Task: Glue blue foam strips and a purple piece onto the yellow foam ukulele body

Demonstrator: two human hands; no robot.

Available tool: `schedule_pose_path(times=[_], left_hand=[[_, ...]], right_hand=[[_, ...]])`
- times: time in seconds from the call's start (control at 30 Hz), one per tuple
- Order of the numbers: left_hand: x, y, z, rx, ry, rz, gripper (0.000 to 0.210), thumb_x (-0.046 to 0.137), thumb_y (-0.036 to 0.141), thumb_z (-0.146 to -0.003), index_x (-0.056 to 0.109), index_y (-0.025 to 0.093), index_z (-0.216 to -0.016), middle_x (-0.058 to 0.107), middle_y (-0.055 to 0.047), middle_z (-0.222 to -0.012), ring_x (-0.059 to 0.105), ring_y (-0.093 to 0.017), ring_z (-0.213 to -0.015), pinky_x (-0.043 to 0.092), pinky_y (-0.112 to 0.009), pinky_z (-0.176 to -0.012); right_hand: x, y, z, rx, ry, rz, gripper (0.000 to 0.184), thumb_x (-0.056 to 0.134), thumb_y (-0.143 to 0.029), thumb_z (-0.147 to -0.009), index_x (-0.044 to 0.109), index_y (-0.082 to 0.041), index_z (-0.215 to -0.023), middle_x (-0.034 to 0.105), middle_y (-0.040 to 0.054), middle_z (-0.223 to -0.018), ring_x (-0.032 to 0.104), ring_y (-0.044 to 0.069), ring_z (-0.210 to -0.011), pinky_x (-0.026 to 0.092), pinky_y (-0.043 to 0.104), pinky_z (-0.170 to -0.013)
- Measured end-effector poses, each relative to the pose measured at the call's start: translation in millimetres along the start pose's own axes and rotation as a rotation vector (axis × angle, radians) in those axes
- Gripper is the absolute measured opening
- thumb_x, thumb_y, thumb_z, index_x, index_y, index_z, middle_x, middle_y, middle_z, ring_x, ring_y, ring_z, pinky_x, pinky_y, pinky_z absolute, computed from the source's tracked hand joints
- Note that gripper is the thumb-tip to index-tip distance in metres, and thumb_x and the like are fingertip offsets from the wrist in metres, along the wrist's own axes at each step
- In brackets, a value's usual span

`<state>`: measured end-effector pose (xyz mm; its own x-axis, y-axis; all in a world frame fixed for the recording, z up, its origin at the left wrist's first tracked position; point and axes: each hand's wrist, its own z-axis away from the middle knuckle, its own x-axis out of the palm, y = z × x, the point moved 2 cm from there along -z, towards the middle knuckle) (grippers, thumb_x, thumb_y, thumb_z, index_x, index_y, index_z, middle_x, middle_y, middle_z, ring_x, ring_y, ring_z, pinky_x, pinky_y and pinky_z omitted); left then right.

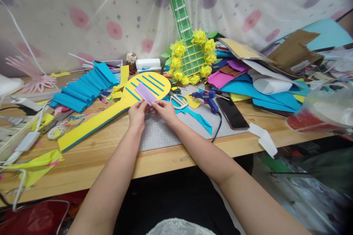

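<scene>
A small piece of purple crepe paper (pixel 146 93) is pinched by its near edge between my two hands. My left hand (pixel 137 113) has its fingers closed on the left corner, and my right hand (pixel 164 111) closes on the right one. Behind and under the paper lies a yellow paddle-shaped cutout (pixel 96 122) with blue strips across its round end and a long neck pointing left. White-handled scissors (pixel 178 101) rest just beyond my right hand. Beside them is a blue glue gun (pixel 207 99) with its nozzle toward the left.
A green guitar-shaped craft (pixel 180 18) ringed with yellow paper flowers leans on the curtain. Pleated blue paper (pixel 85 87) lies left. A black phone (pixel 232 113) sits on the grey cutting mat (pixel 157 136). Stacked papers (pixel 242 84) and a clear bucket (pixel 317 110) stand right; power strips (pixel 13 136) crowd left.
</scene>
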<state>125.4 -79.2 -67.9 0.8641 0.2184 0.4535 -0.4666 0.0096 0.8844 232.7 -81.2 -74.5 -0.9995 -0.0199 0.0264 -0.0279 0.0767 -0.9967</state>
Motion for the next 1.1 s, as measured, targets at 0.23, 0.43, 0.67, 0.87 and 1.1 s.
schedule_pose_path(times=[0.23,0.43,0.67,0.87,1.1], left_hand=[[-6.3,7,-6,0.011,0.051,0.052,0.01,0.064,0.017,-0.064,0.062,0.011,-0.073,0.068,-0.004,-0.066,0.067,-0.016,-0.065,0.053,-0.034,-0.076],[-9.9,9,-10,0.005,0.016,0.053,0.009,0.061,0.016,-0.069,0.061,0.011,-0.077,0.069,-0.006,-0.069,0.068,-0.019,-0.071,0.052,-0.036,-0.081],[-11.7,6,-11,0.031,-0.026,0.068,0.012,0.061,0.018,-0.069,0.062,0.011,-0.078,0.069,-0.006,-0.073,0.068,-0.02,-0.077,0.05,-0.037,-0.086],[-10.7,4,-14,0.074,-0.046,0.093,0.012,0.062,0.02,-0.068,0.06,0.013,-0.077,0.069,-0.004,-0.073,0.068,-0.018,-0.075,0.05,-0.036,-0.085],[-11.5,3,-16,0.134,-0.011,0.116,0.016,0.065,0.023,-0.064,0.055,0.018,-0.076,0.064,0.001,-0.072,0.063,-0.011,-0.07,0.05,-0.034,-0.082]], right_hand=[[-16,-10,-5,0.006,0.021,0.119,0.024,0.056,-0.038,-0.076,0.057,-0.016,-0.067,0.061,-0.0002,-0.063,0.052,0.006,-0.048,0.047,0.019,-0.049],[-74,-72,-5,0.131,-0.35,0.597,0.024,0.062,-0.039,-0.073,0.062,-0.016,-0.071,0.066,0.0037,-0.07,0.058,0.01,-0.058,0.045,0.018,-0.049],[-151,-96,37,0.362,-0.444,1.092,0.042,0.054,-0.058,-0.072,0.062,-0.017,-0.065,0.067,0.0061,-0.069,0.061,0.014,-0.059,0.042,0.023,-0.052],[-208,-67,45,0.302,0.27,1.354,0.057,0.054,-0.069,-0.063,0.062,-0.017,-0.083,0.067,0.0101,-0.079,0.06,0.024,-0.071,0.04,0.03,-0.057],[-196,-29,28,0.122,0.265,1.025,0.046,0.06,-0.051,-0.07,0.065,-0.017,-0.101,0.068,0.0098,-0.094,0.062,0.023,-0.085,0.045,0.031,-0.071]])
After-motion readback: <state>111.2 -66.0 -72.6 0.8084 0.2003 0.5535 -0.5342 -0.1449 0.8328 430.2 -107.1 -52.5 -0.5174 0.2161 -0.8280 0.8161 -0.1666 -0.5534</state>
